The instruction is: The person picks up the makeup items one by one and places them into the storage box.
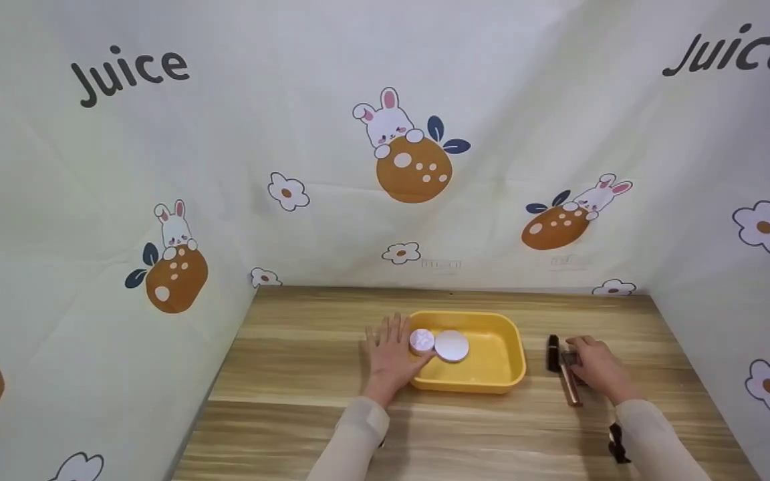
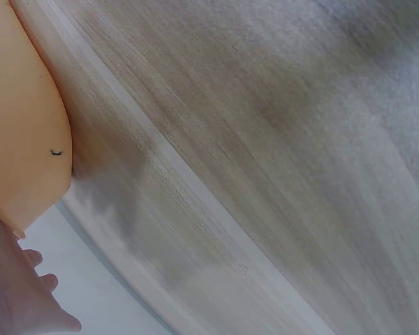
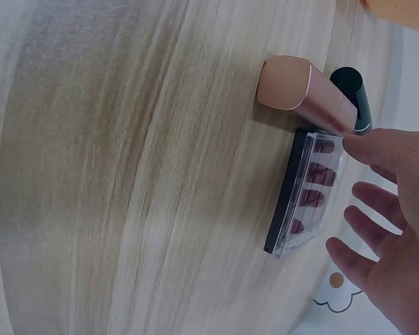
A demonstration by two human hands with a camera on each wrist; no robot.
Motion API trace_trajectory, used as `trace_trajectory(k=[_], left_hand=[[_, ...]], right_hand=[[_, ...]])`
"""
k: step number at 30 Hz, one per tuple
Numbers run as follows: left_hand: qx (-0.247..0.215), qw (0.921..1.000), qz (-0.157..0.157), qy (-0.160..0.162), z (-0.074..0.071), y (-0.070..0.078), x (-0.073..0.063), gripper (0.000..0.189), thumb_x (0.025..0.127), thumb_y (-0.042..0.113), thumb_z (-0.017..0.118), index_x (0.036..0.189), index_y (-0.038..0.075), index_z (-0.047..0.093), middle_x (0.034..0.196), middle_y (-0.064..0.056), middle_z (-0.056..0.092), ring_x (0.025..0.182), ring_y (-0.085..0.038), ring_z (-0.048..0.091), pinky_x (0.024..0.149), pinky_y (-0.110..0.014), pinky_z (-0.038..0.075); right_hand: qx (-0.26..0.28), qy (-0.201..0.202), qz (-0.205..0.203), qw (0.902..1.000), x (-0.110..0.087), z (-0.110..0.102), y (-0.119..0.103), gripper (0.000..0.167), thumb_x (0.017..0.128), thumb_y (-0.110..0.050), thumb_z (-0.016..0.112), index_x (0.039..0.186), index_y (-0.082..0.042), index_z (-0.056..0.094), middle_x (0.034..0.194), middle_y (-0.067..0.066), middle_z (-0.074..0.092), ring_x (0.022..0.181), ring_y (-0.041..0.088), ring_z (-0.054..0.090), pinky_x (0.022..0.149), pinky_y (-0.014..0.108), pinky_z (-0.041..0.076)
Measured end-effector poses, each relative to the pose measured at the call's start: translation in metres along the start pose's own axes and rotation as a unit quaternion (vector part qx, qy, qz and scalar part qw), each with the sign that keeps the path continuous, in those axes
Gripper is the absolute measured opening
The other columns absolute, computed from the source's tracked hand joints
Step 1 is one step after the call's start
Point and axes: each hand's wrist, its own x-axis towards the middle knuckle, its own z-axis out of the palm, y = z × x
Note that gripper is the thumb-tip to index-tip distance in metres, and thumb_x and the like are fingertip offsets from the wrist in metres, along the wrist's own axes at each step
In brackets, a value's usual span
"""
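Currently, clear-lidded case on counter, just beside pinkish tube. Right grip loose, fingers apart, nothing held; left grip spread at tray. Case probably light, stiff; lid likely slick, crackable. Best pinch opposite edges, no pressing lid.

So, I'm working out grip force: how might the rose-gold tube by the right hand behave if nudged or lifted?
The rose-gold tube probably won't roll freely, as its end looks squarish with rounded corners. Its smooth, shiny side may be slippery. It also looks stiff, its long edges straight, so it should keep its shape when gripped.
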Motion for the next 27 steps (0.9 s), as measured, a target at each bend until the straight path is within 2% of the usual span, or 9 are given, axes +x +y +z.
trace_trajectory(k=[7, 19, 27], left_hand=[[-0.017, 0.9998, -0.004, -0.009, -0.0014, 0.0002, -0.0001, 0.099, 0.084, 0.081, 0.046, 0.158, 0.017, 0.030, 0.166, -0.008, 0.026, 0.154, -0.031, 0.022, 0.122, -0.066, 0.011], [-0.020, 0.9998, -0.001, -0.007, -0.0019, 0.0001, -0.0009, 0.096, 0.085, 0.078, 0.049, 0.157, 0.017, 0.031, 0.165, -0.009, 0.028, 0.153, -0.033, 0.024, 0.121, -0.067, 0.014], [-0.019, 0.9998, 0.002, -0.001, -0.0006, -0.0006, 0.0004, 0.097, 0.085, 0.079, 0.048, 0.157, 0.018, 0.031, 0.164, -0.009, 0.032, 0.153, -0.033, 0.026, 0.120, -0.066, 0.016]], right_hand=[[-0.001, -0.023, 0.021, 0.9995, -0.0016, 0.0010, 0.0000, 0.051, 0.083, 0.000, 0.069, 0.129, 0.012, 0.053, 0.126, 0.038, 0.053, 0.110, 0.056, 0.054, 0.092, 0.064, 0.049], [0.021, -0.038, 0.048, 0.9979, -0.0069, 0.0001, -0.0020, 0.057, 0.087, -0.006, 0.070, 0.135, 0.014, 0.045, 0.134, 0.041, 0.045, 0.117, 0.060, 0.048, 0.098, 0.068, 0.044], [0.013, -0.031, 0.055, 0.9979, -0.0101, 0.0024, 0.0001, 0.062, 0.086, -0.013, 0.072, 0.134, 0.015, 0.044, 0.131, 0.041, 0.046, 0.114, 0.061, 0.047, 0.095, 0.068, 0.044]])
